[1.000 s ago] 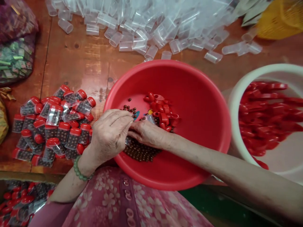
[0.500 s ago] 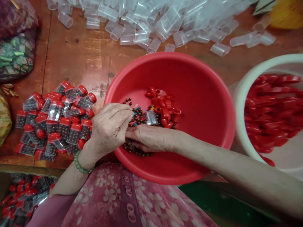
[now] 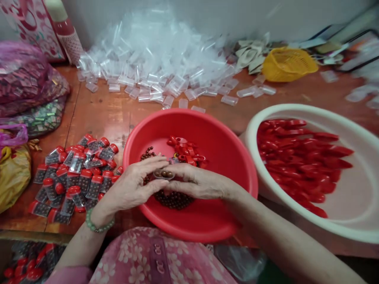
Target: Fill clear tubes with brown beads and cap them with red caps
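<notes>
Over the red basin (image 3: 231,138), both hands meet around a small clear plastic container (image 3: 164,175) whose open mouth faces up, brown beads showing inside. My left hand (image 3: 133,184) is closed on its left side, thumb in front and fingers behind. From the right, my right hand (image 3: 198,182) grips the same container with thumb and fingers. Loose brown beads (image 3: 174,200) lie in the basin below the hands. Behind them in the basin is a small heap of red plastic caps (image 3: 185,148). The container's lower part is hidden by the hands.
Left of the basin lie several red-capped, bead-filled containers (image 3: 77,173). A white basin (image 3: 251,142) of red plastic pieces (image 3: 296,165) stands right. Clear empty containers (image 3: 166,67) are heaped behind, near a yellow basket (image 3: 288,65). Filled bags (image 3: 32,86) sit far left.
Both hands have risen from the beads in the basin, and the container with beads in its mouth now shows between them. The camera view has tilted up, showing more of the table's back.
</notes>
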`<state>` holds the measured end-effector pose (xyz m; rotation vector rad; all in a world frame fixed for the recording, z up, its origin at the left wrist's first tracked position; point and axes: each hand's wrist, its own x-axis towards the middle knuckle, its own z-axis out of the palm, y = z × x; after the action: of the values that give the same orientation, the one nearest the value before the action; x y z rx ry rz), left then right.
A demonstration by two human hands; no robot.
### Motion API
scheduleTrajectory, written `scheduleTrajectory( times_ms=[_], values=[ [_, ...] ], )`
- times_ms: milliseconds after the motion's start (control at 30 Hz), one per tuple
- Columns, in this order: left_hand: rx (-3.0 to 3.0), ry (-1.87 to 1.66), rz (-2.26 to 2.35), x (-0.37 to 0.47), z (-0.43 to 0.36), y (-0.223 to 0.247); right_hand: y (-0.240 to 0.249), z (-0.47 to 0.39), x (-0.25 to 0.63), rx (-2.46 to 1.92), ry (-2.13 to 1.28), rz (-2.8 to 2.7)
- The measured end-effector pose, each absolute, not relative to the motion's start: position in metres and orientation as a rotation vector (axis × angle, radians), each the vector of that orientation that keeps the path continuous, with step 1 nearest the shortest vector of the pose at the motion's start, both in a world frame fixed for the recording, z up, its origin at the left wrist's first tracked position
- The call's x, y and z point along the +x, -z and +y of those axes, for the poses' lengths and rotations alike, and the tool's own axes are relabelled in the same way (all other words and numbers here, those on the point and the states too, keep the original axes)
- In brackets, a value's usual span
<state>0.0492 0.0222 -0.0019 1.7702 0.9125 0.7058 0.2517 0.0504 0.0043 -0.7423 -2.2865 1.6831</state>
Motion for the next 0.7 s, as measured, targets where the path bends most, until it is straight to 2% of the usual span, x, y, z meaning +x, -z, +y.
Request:
scheduleTrajectory(
  times_ms=[133, 367, 500, 700],
  values=[
    [1.421, -0.808, 0.811, 0.064, 0.022, 0.003, -0.013, 0.042, 0.254, -0.822, -1.528, -2.262],
    [1.045, -0.773, 0.845, 0.068, 0.014, -0.004, -0.020, 0.037, 0.279, -1.190, -1.326, -2.094],
    [1.102, -0.755, 0.799, 0.072, 0.013, -0.003, -0.024, 0.036, 0.278, -1.018, -1.227, -2.019],
    [1.178, -0.725, 0.761, 0.075, 0.014, 0.003, -0.033, 0.039, 0.264, -0.786, -1.084, -2.189]
  ],
)
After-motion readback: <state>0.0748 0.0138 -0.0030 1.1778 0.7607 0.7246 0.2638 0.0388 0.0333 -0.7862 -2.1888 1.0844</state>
